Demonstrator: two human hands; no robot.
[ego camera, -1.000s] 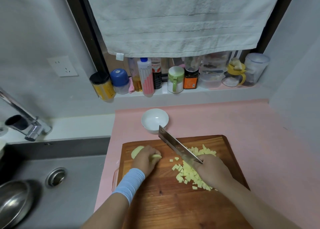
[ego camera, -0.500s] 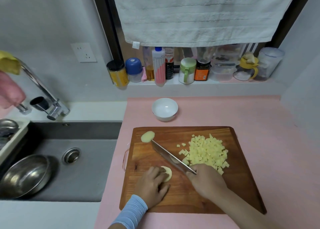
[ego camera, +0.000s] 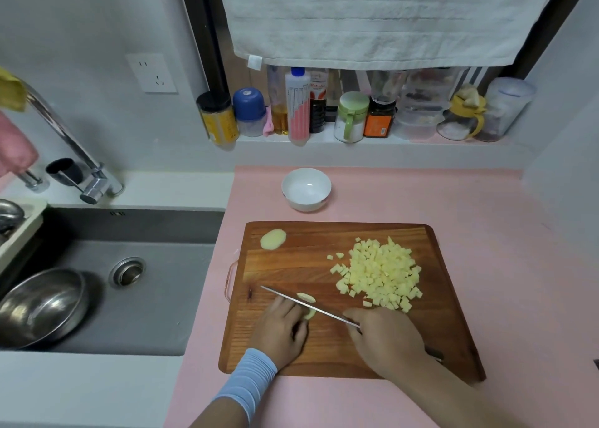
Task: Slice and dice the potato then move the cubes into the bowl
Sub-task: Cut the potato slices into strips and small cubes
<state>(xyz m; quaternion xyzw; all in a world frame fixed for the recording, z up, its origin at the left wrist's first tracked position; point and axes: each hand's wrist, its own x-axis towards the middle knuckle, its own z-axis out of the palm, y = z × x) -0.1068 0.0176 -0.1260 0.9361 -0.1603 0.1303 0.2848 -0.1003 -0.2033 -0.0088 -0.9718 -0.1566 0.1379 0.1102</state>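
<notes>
On the wooden cutting board (ego camera: pixel 453 314) lies a heap of pale yellow potato cubes (ego camera: pixel 379 273) at the right. A rounded potato end piece (ego camera: pixel 273 239) rests at the board's far left corner. My left hand (ego camera: pixel 282 330), with a light blue wristband, presses down a small potato slice (ego camera: pixel 308 304) near the board's front. My right hand (ego camera: pixel 385 340) grips the handle of a cleaver (ego camera: pixel 304 304), whose blade stands edge-down across that slice. A white bowl (ego camera: pixel 306 189) with nothing in it sits on the pink mat beyond the board.
A grey sink (ego camera: pixel 107 281) lies to the left with a steel bowl (ego camera: pixel 39 304) in it and a tap (ego camera: pixel 64 145) above. Jars and bottles (ego camera: pixel 350 116) line the window ledge under a hanging towel (ego camera: pixel 382 15). Walls close in on the right.
The blade has come down flat-on across the slice under my left hand, pointing further left. The view shifted, so the board and sink appear slightly further right.
</notes>
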